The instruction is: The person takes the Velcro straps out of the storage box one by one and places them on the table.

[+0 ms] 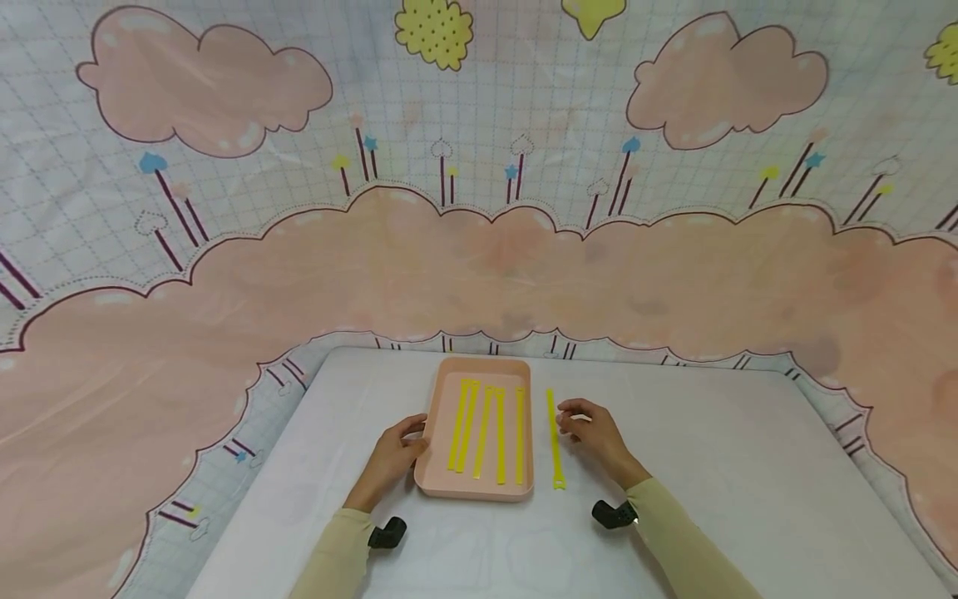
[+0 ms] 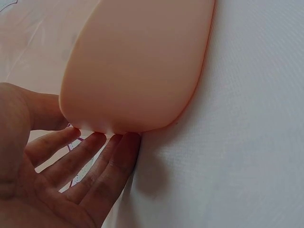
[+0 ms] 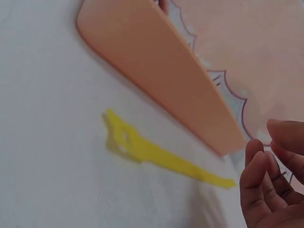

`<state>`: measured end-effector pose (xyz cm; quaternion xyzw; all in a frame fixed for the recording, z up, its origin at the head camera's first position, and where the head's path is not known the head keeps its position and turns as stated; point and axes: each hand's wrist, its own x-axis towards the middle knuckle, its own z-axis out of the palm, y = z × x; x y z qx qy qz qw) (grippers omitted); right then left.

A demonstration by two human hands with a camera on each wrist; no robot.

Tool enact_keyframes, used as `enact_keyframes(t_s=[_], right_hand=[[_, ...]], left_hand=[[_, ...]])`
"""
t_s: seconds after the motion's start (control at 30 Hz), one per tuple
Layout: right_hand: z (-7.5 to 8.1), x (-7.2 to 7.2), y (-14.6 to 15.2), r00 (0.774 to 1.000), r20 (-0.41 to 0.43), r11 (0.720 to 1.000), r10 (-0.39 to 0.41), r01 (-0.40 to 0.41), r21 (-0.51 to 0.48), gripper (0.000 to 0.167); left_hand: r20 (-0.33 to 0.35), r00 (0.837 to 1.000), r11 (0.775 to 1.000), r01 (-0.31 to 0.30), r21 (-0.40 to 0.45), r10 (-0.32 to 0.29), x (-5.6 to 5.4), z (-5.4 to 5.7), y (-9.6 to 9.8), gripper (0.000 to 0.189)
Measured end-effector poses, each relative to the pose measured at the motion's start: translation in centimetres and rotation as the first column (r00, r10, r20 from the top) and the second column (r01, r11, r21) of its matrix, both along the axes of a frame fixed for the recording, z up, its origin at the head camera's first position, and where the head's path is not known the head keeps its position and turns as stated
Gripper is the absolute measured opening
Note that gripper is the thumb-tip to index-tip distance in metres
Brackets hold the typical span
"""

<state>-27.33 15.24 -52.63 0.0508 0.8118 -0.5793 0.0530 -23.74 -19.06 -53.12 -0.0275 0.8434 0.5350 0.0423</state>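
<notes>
A shallow peach tray (image 1: 475, 492) lies on the white table and holds several yellow strips (image 1: 501, 433) side by side, lengthwise. My left hand (image 1: 389, 459) holds the tray at its left side, fingertips against the outer wall (image 2: 137, 71) and thumb over the rim, its tip hidden in the left wrist view. Just right of the tray, one more yellow strip (image 1: 555, 441) lies on the table; its near end is wider, with a slot and a notch (image 3: 126, 135). Over this strip's far half hovers my right hand (image 1: 596, 434), its fingers loosely bent with nothing between them.
The white table (image 1: 711, 466) reaches out on both sides of the tray. Behind it hangs a patterned cloth (image 1: 479, 266) with clouds and stars. Dark wrist cameras (image 1: 614, 514) sit under both forearms, close above the tabletop.
</notes>
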Motion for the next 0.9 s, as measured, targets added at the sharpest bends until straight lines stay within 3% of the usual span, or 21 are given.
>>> enact_keyframes(t_s=[0.5,0.9], right_hand=[[2.8,1.7,-1.1,0.992,-0.097,0.993,0.083,-0.090,-0.080,0.025],[4.7,2.8,-2.2,0.979,-0.155,0.982,0.131,-0.150,-0.116,0.022]], left_hand=[[0.001,1.000,0.999,0.011,0.031,-0.011,0.3,-0.5,-0.2,0.048],[0.004,1.000,1.000,0.000,-0.018,0.000,0.4,0.2,0.0,0.047]])
